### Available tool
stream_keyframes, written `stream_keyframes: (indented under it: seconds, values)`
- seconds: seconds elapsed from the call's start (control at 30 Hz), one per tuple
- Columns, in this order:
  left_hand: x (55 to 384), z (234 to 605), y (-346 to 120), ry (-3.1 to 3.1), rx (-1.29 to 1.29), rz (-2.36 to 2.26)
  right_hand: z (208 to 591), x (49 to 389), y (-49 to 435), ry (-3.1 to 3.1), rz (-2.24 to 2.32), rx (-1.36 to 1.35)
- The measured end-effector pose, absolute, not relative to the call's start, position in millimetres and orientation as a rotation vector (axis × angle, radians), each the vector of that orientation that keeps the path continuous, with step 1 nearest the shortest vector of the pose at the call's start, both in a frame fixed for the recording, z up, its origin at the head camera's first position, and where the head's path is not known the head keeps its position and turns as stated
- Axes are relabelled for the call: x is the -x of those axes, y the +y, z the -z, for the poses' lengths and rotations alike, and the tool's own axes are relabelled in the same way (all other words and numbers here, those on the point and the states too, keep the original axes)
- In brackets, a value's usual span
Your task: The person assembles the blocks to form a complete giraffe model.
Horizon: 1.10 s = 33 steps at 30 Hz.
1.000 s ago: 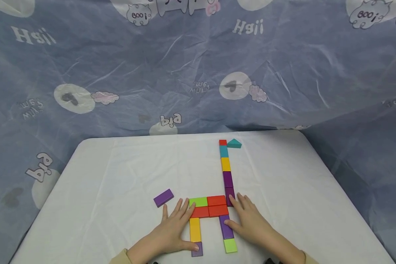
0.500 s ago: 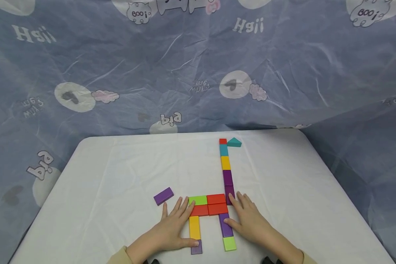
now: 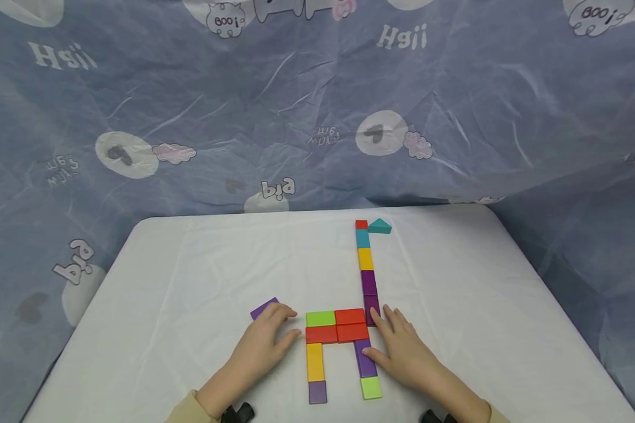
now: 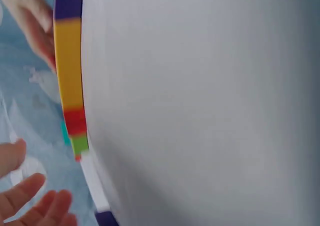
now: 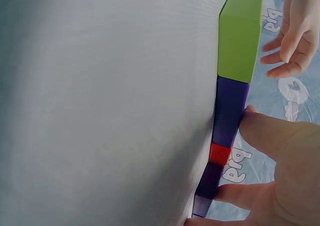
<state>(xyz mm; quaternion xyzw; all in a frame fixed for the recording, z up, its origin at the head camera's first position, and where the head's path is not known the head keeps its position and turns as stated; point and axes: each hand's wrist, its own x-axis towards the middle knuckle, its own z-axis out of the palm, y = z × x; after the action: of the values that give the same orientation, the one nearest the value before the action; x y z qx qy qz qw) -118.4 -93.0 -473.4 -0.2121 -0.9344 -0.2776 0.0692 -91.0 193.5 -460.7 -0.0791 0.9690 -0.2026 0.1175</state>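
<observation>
Flat coloured blocks lie in a giraffe-like outline. Two red blocks (image 3: 351, 332), a third red one and a green block (image 3: 320, 318) make its body. My left hand (image 3: 259, 341) is left of the body, fingers loosely bent, partly covering a separate purple block (image 3: 261, 309). In the left wrist view its fingers (image 4: 25, 191) are spread with nothing between them. My right hand (image 3: 407, 349) touches the right side: the thumb is at the purple leg block (image 3: 366, 359), the index finger at the lower dark purple neck block (image 3: 371, 308).
Yellow, teal and red blocks continue the neck (image 3: 366, 259) upward, with a teal triangular block (image 3: 380, 227) beside its top. The left leg has a yellow block (image 3: 315, 362). A white-covered table (image 3: 190, 282) meets a blue patterned cloth (image 3: 296, 106) behind.
My left hand has lifted off the body and left leg blocks and moved left, its fingers bending near the separate purple block. The right hand stays at the blocks.
</observation>
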Motion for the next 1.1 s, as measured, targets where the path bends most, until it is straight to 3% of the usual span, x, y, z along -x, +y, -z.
stream_keyframes:
  seconds: [0.37, 1.1]
  values:
    - [144.6, 479.7, -132.7, -2.838, 0.361, 0.607, 462.8, 91.6, 193.5, 2.846, 0.607, 0.251]
    - [138.7, 475.9, -120.4, -3.000, 0.420, 0.714, 465.9, 92.2, 192.2, 2.834, 0.599, 0.224]
